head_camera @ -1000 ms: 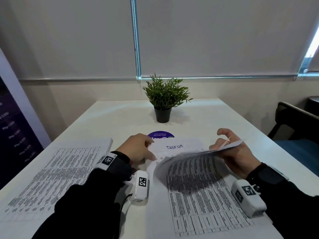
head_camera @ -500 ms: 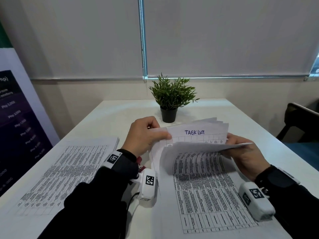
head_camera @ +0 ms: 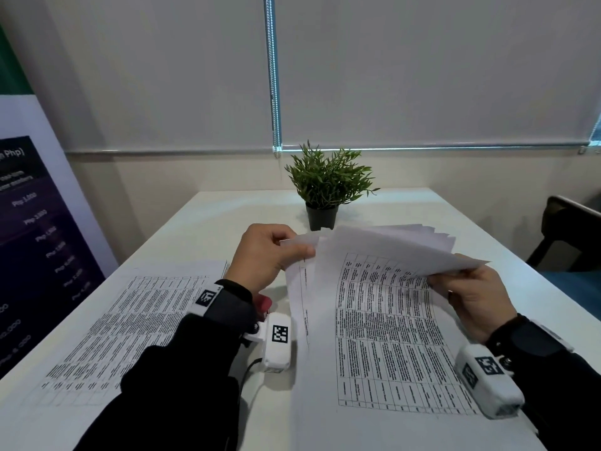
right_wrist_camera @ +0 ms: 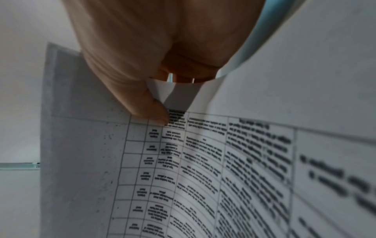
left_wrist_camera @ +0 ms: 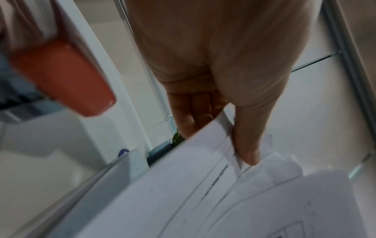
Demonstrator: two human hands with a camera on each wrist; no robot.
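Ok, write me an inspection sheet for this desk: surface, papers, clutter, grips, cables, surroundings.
surface: white table, papers on its near part.
job's things: printed sheets at right, far ends lifted and fanned.
clutter: second paper pile at left; potted plant at the back; red object under the left wrist, kind unclear.
grips: left hand pinches a sheet corner; right hand holds the top sheet's edge.
cables: black cable by the left wrist camera.
surroundings: blinds, banner at left, chair at right.

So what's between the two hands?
The paper sheets, fanned out: the left hand pinches one side, the right hand the other. The head view shows it.
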